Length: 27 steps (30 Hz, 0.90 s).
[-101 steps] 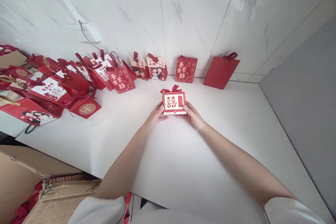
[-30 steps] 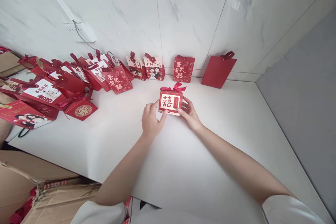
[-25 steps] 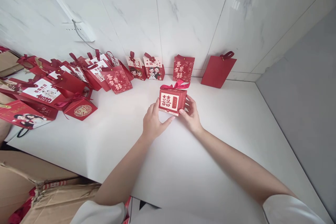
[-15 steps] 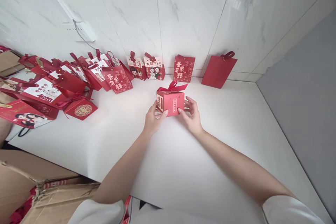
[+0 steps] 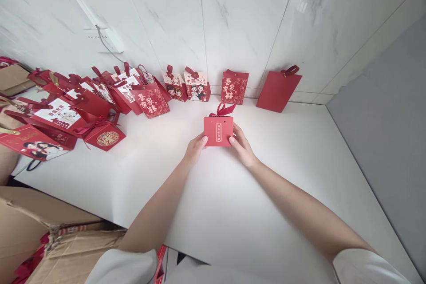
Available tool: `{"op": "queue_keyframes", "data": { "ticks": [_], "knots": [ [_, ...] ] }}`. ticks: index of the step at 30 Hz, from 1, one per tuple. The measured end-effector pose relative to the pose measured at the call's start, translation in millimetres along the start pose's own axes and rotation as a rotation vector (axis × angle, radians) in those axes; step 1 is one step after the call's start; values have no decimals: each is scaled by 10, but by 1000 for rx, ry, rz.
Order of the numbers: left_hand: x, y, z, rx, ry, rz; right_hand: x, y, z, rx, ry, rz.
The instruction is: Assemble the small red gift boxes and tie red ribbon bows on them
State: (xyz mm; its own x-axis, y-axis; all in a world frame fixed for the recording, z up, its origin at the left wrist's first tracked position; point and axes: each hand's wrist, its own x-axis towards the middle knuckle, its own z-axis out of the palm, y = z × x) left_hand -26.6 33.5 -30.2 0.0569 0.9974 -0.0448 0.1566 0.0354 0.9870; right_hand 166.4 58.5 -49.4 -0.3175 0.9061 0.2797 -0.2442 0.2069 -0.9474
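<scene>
A red gift box (image 5: 211, 132) with a dark red ribbon bow (image 5: 222, 109) on top is in front of me at the middle of the white table (image 5: 213, 199). Its near face carries a pale vertical label with characters. My left hand (image 5: 196, 146) grips the box's left side, thumb on the near face. On the opposite side my right hand (image 5: 242, 145) holds it the same way, fingers reaching behind. Whether the box's bottom touches the table I cannot tell.
Several red gift bags and boxes crowd the left, a hexagonal-looking red box (image 5: 105, 136) among them. Along the wall stand a plain red bag (image 5: 278, 91), a patterned red bag (image 5: 234, 88) and two cartoon-couple boxes. An opened cardboard carton (image 5: 80, 248) sits lower left. Someone's arm shows at far left.
Both hands have turned the box, so its near face now points squarely at me. The left side face with the large characters has gone out of sight.
</scene>
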Motion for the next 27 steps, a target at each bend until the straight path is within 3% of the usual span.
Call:
{"op": "queue_keyframes", "data": {
  "ticks": [12, 27],
  "knots": [
    [39, -139, -29, 35, -21, 14, 10, 48, -19, 7, 29, 19],
    [39, -156, -33, 26, -25, 30, 6, 64, -31, -24, 27, -4]
  ]
}}
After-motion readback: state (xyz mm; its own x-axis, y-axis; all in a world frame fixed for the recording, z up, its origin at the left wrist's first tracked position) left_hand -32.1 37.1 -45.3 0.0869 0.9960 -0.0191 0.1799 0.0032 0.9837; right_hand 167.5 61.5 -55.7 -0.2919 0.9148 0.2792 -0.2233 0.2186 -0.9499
